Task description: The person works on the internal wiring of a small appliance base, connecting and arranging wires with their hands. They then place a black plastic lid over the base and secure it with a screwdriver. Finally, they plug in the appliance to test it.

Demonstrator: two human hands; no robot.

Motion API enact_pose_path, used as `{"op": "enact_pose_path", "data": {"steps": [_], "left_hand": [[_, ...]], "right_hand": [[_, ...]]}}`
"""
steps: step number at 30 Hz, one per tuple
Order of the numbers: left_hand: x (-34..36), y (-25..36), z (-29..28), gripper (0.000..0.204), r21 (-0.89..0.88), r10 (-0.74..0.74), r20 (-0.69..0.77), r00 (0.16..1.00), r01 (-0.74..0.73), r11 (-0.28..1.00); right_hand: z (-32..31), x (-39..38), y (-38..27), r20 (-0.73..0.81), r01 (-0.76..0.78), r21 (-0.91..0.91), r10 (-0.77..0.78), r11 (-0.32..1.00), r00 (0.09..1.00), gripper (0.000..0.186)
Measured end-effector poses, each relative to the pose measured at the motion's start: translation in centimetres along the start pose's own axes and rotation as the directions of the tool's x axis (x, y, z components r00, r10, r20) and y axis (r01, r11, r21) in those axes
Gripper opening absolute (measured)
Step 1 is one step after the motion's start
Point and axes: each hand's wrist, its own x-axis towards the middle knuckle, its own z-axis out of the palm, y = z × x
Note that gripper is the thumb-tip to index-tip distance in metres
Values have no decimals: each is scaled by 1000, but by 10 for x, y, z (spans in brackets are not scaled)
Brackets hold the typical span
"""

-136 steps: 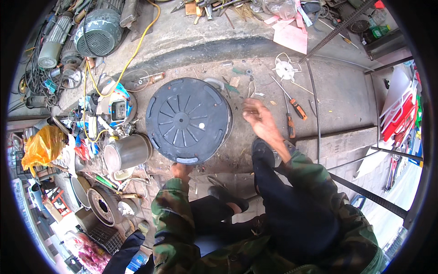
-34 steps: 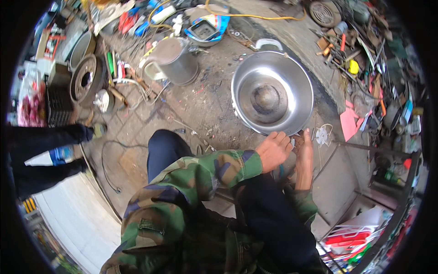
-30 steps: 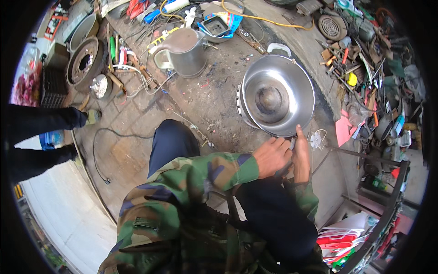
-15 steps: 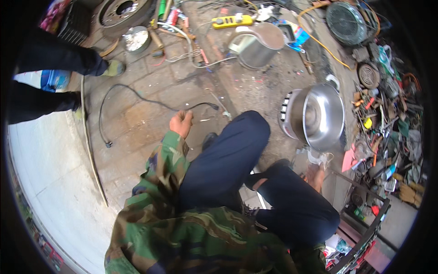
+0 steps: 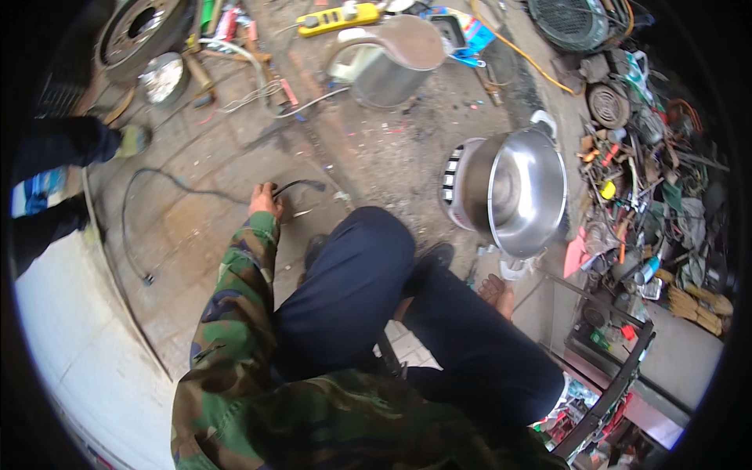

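Note:
My left hand (image 5: 266,200) is closed in a pinch on a black power cord (image 5: 174,178) just above the paved ground. One short end sticks out to the right of my fingers. The rest loops left to a plug (image 5: 147,279) on the ground. Past my right knee, my right hand (image 5: 498,298) has its fingers bunched together; anything inside them is hidden. It is just below the near pale handle (image 5: 514,271) of a shiny steel pot (image 5: 513,196). The pot lies tipped on its side, its open mouth facing right, with a black-and-white checked band at its base.
A steel kettle (image 5: 395,72) stands ahead, near a yellow power strip (image 5: 337,19). Mixed scrap and tools (image 5: 634,196) are heaped along the right. A brake drum (image 5: 141,35) and a metal bowl (image 5: 164,78) lie far left, near another person's legs (image 5: 66,145).
The view has shifted, so most things sit further left. My left hand still grips the cord. My right hand is now a little further from the pot's near handle, fingers bunched.

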Motion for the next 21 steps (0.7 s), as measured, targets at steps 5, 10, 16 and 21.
{"op": "enact_pose_path", "data": {"steps": [5,10,16,21], "left_hand": [[38,44,30,54,269,-90,268,959,15,963],[54,56,28,48,351,-129,363,923,-7,936],[40,54,-26,27,126,71,290,955,-111,986],[27,93,-80,34,7,324,93,941,-326,945]], "right_hand": [[72,-92,-71,46,161,52,-163,986,986,78],[77,-70,-85,-72,182,-145,-194,973,978,57],[70,-46,-101,-133,240,-314,-293,919,947,28],[48,-29,-117,-17,378,-393,-417,839,909,15]]}}
